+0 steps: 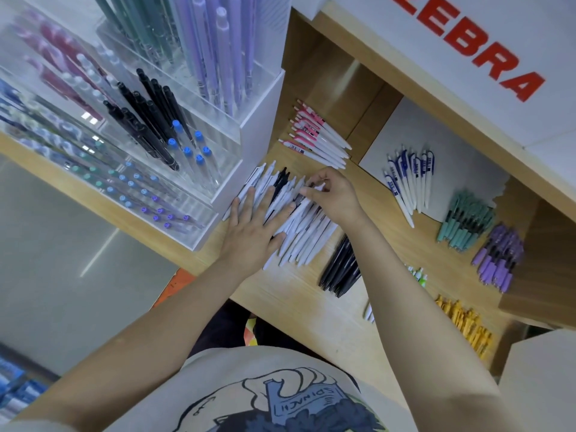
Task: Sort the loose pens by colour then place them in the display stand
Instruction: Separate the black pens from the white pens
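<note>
With pink, blue, teal and purple groups already laid apart, the row of white plastic pens [293, 222] beside the clear acrylic display stand [174, 126] is steadied under the flat left hand [254, 226] while one is pinched by the right hand [332, 191], none yet placed.

I read "ZEBRA" in big red block caps on the white sign board [467, 39] at approx 1 o'clock, first letter cut by the top edge, letters running diagonally down to the right. On my T-shirt [280, 397] at 6 o'clock there's a printed graphic w/ a small banner of lettering seen upside down; looks like "STUDIO" or similar, can't confirm. Pink-clip pens [314, 135] at 12 o'clock & blue-clip pens [411, 173] at approx 2 o'clock carry small barcode-type labels, print too tiny to read. Nothing else legible: no prices, no nos. on the acrylic display stand [149, 126] at 10 o'clock.
</note>
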Demonstrator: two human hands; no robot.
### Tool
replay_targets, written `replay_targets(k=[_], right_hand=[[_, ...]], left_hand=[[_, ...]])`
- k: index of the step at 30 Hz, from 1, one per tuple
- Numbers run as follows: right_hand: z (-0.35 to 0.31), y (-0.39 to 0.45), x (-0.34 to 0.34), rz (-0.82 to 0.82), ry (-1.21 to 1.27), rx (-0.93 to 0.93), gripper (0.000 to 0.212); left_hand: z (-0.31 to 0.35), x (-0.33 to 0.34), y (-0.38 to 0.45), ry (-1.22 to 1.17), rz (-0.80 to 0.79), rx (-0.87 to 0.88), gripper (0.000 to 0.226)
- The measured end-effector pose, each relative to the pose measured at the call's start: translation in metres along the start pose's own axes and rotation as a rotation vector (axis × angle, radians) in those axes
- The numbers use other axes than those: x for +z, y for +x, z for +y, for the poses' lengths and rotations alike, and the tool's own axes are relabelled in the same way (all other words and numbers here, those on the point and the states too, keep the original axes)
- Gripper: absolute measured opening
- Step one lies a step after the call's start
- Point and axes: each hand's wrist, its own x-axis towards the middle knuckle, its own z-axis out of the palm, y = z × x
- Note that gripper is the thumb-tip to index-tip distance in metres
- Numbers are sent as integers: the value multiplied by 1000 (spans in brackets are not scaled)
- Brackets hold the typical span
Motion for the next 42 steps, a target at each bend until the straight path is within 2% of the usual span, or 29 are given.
replay_targets(k=[5,8,14,16,21,24,26,30,32,34,36,39,42], right_hand=[[1,-6,-4,20,160,126,15],[-4,-10,-8,49,208,142,8],[-35,-27,-38,185,291,86,7],[-42,-32,-42,185,311,47,7],[-45,-32,-14,-23,253,38,7],[-35,-23,5,-3,203,10,9],[-27,-13,15,36,81,-22,17],[-18,8,32,-46,-371,6,73],[-20,13,39,-77,-516,11,82],[-22,17,45,-65,-559,-19,76],[-22,19,49,-47,-500,-7,66],[-22,19,46,7,-297,18,51],[-29,7,34,57,-25,66,19]], left_hand=[[5,-10,0,-36,-41,-24,55],[8,-18,2,-112,-48,-52,58],[20,-48,11,-342,101,-98,62],[27,-64,14,-482,118,-121,63],[35,-78,11,-841,12,-336,27],[18,-64,-5,-953,-36,-527,18],[4,-52,-18,-959,-55,-603,15],[-8,-40,-34,-1145,-62,-729,11],[-7,-41,-33,-1188,-60,-761,11],[-6,-41,-32,-1191,-66,-758,12],[-7,-42,-31,-1204,-73,-755,13],[-8,-42,-31,-1249,-87,-767,6],[-10,-44,-33,-1292,-107,-781,18]])
